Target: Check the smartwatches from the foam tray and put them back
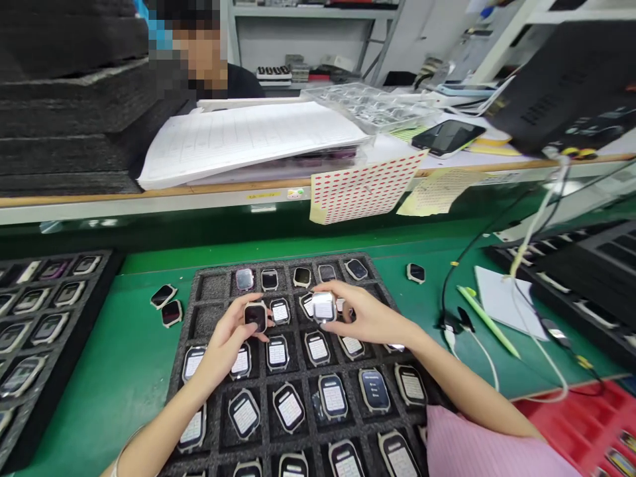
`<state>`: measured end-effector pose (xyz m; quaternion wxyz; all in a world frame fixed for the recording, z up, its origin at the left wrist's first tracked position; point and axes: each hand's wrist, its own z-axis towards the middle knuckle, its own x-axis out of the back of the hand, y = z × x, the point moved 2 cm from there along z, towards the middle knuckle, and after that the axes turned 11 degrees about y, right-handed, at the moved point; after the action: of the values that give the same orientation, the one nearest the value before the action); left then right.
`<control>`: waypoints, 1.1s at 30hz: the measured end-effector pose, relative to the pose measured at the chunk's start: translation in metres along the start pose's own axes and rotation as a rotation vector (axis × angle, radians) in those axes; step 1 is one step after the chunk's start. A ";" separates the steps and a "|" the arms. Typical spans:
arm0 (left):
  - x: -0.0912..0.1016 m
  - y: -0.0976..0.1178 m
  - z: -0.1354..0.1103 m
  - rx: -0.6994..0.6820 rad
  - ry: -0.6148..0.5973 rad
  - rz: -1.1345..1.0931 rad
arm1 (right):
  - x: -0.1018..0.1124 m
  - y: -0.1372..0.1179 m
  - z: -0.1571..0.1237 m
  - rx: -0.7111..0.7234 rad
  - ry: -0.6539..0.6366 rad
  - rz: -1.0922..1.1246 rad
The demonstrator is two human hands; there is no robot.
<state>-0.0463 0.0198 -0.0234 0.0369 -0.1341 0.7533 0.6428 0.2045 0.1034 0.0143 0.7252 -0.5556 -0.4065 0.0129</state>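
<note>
A black foam tray (211, 285) with square pockets lies in front of me, and most of its pockets hold smartwatch cases without straps. Over its left part, my left hand (233, 331) grips a dark-screened smartwatch (255, 318) between thumb and fingers. My right hand (355, 310) pinches another smartwatch (324, 307) at its sides, its face bright and whitish. Below the hands, several watches such as this one (277, 352) show white lit screens with lines of text. In the back row, one watch (301, 277) has a dark screen.
Two loose watches (171, 313) lie left of the tray, another (416, 272) at right. A second foam tray (94, 285) stands far left. Cables (489, 361), a green pen (489, 321) and white paper (511, 298) lie right. A shelf holds papers (248, 136); a person (209, 59) sits behind.
</note>
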 end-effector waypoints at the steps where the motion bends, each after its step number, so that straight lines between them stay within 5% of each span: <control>1: 0.000 0.000 -0.001 0.003 0.000 0.003 | 0.014 0.008 -0.005 0.034 0.059 -0.141; 7: -0.003 0.000 -0.002 0.017 0.047 0.035 | 0.062 0.061 -0.034 -0.001 0.101 -0.408; 13: -0.004 0.002 0.000 -0.008 0.056 0.110 | 0.068 0.054 -0.033 0.029 0.025 -0.425; 23: 0.001 -0.004 0.004 -0.224 0.139 0.451 | 0.055 0.080 0.035 -0.126 0.465 -0.462; 29: -0.001 0.007 -0.004 -0.301 0.175 0.518 | 0.047 0.037 0.029 -0.045 0.558 -0.223; 33: -0.006 0.004 -0.010 -0.329 0.142 0.544 | 0.009 -0.014 0.024 -0.096 0.324 0.299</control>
<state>-0.0406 0.0115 -0.0168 -0.2110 0.0235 0.6481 0.7314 0.1900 0.1214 0.0323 0.7438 -0.6383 -0.1979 0.0115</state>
